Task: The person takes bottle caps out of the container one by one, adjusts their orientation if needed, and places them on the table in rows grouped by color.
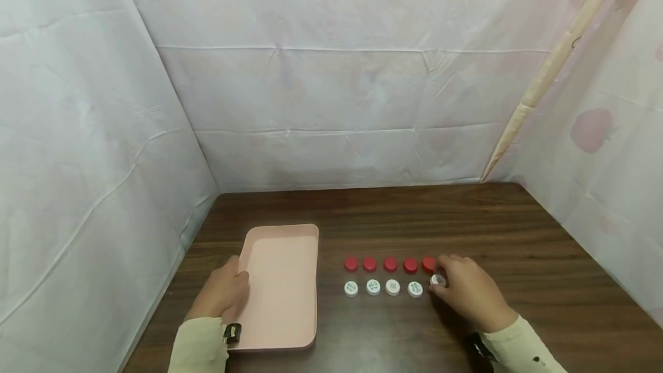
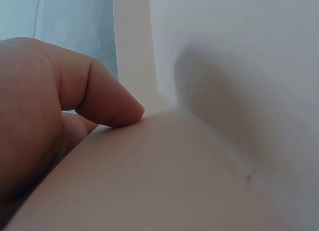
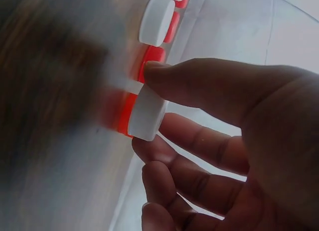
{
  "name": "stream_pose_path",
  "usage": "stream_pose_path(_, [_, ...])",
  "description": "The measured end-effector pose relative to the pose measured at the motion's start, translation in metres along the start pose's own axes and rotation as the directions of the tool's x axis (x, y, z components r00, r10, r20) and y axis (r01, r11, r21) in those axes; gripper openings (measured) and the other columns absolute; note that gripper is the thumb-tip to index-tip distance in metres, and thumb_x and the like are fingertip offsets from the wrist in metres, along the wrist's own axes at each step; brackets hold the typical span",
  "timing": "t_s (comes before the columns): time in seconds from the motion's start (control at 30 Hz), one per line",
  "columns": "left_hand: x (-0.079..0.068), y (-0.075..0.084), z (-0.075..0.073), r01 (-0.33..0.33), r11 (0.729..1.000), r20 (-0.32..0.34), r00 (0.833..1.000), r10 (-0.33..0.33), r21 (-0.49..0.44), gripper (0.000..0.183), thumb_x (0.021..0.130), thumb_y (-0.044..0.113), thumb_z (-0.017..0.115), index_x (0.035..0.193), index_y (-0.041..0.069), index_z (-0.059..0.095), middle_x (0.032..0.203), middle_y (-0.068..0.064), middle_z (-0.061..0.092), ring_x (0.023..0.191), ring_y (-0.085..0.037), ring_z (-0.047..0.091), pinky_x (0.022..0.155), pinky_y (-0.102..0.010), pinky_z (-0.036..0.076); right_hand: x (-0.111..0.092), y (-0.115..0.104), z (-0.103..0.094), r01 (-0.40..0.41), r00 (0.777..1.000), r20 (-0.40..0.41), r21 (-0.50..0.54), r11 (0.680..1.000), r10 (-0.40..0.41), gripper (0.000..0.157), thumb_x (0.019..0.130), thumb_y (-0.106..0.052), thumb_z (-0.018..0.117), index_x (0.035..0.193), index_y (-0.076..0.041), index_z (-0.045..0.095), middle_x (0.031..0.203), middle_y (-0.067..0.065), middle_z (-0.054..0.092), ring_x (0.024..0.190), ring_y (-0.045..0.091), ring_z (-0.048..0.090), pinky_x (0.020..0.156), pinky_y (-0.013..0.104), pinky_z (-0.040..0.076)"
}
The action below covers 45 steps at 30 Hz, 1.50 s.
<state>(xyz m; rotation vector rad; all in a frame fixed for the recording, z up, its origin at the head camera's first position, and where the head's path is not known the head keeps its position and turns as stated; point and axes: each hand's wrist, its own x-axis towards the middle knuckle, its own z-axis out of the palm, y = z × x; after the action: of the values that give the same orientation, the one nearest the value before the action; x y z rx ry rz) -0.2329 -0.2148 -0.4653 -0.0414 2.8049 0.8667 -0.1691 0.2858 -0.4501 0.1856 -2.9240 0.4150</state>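
Observation:
A shallow pink tray (image 1: pixel 279 286) lies on the left of the dark wooden table. My left hand (image 1: pixel 220 291) grips its left rim; in the left wrist view the thumb (image 2: pixel 117 104) presses the inner side of the wall. To the right of the tray is a row of several red caps (image 1: pixel 390 264), with a row of white caps (image 1: pixel 392 287) bearing dark green marks in front. My right hand (image 1: pixel 475 293) pinches the rightmost white cap (image 3: pixel 148 114) between thumb and fingers, close to the rightmost red cap (image 1: pixel 427 264). Whether that cap touches the table, I cannot tell.
The wooden table (image 1: pixel 362 212) meets pale cloth walls (image 1: pixel 336 91) at the back and on both sides. A cream-wrapped pole (image 1: pixel 538 85) slants down to the back right corner. Both wrists carry dark straps.

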Motion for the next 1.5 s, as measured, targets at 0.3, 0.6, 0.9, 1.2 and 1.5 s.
stream_pose_path(0.3, [0.0004,0.0005,-0.0003,0.01,1.0,0.007,1.0,-0.01,-0.001,0.061,0.102,0.022,0.037,0.152,-0.012,0.029,0.151,-0.04,0.042,0.136,-0.057,0.048,0.108,-0.071,0.043,0.0017,0.0043,0.0082,-0.002,1.0,0.007,0.007,1.0,0.002,0.03,0.076,-0.025,0.09,0.088,-0.017,0.064,0.071,-0.006,0.054,0.064,0.012,0.047,0.057,0.03,0.04])
stream_pose_path(0.6, [-0.0006,0.0016,-0.0007,0.015,1.0,0.007,1.0,-0.014,-0.006,0.06,0.102,0.022,0.037,0.151,-0.011,0.03,0.15,-0.04,0.042,0.135,-0.057,0.048,0.108,-0.071,0.042,0.0012,0.0034,0.0086,-0.032,0.999,0.044,0.013,0.999,0.032,0.026,0.077,-0.025,0.089,0.087,-0.017,0.067,0.075,-0.005,0.057,0.066,0.011,0.049,0.057,0.03,0.042])
stream_pose_path(0.9, [-0.0004,0.0001,-0.0003,0.002,1.0,0.001,1.0,-0.002,0.0,0.056,0.102,0.021,0.038,0.148,-0.01,0.034,0.148,-0.041,0.045,0.13,-0.054,0.055,0.103,-0.069,0.047,-0.0014,0.0009,0.0079,-0.047,0.998,0.049,0.01,0.999,0.046,0.025,0.078,-0.027,0.089,0.088,-0.017,0.068,0.076,-0.005,0.056,0.065,0.012,0.049,0.055,0.029,0.042])
stream_pose_path(1.2, [-0.0001,-0.0016,-0.0014,0.009,1.0,0.012,1.0,-0.009,-0.003,0.06,0.102,0.022,0.037,0.152,-0.011,0.03,0.151,-0.041,0.042,0.136,-0.058,0.046,0.108,-0.071,0.042,-0.0039,-0.0025,0.0078,-0.014,1.0,0.011,0.021,1.0,0.014,0.027,0.077,-0.029,0.09,0.09,-0.017,0.069,0.076,-0.006,0.055,0.065,0.01,0.047,0.054,0.026,0.041])
stream_pose_path(1.5, [0.0014,-0.0028,-0.0001,0.004,1.0,0.001,1.0,-0.004,-0.029,0.057,0.101,0.022,0.038,0.148,-0.01,0.035,0.149,-0.039,0.045,0.13,-0.054,0.054,0.105,-0.07,0.046,-0.0044,-0.0019,0.0065,-0.018,1.0,-0.001,0.019,1.0,0.018,0.026,0.077,-0.03,0.09,0.09,-0.017,0.07,0.077,-0.005,0.056,0.066,0.011,0.048,0.055,0.027,0.042])
